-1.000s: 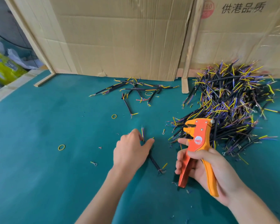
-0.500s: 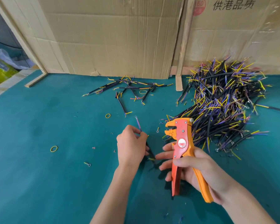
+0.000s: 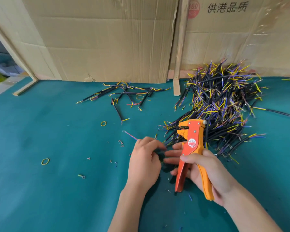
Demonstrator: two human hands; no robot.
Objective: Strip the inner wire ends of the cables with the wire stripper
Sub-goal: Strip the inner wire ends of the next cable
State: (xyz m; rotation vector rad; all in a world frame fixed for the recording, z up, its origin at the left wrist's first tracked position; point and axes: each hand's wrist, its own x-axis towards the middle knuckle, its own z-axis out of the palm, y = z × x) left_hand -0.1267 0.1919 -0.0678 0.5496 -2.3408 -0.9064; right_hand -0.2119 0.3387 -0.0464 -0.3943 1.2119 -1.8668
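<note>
Between the two hands, near the front of the teal worktop (image 3: 40,139), lies the cable (image 3: 132,136) being prepared: its thin inner wires run up and left from the left hand (image 3: 145,162), whose curled fingers pinch its dark sheath. The right hand (image 3: 206,171) is wrapped round the handles of the one orange wire stripper (image 3: 191,148), head upright and clear of the wire, while its free fingertips reach toward the cable. Judged risks: a wire fed askew into the stripper's mouth could be cut through rather than stripped, and fingertips held close to that mouth could be nipped. One large heap of cables (image 3: 224,104) sits just behind the tool; a smaller scatter of roughly ten cables (image 3: 129,92) lies well apart, back left. Three yellow rubber bands (image 3: 45,161) are visible.
</note>
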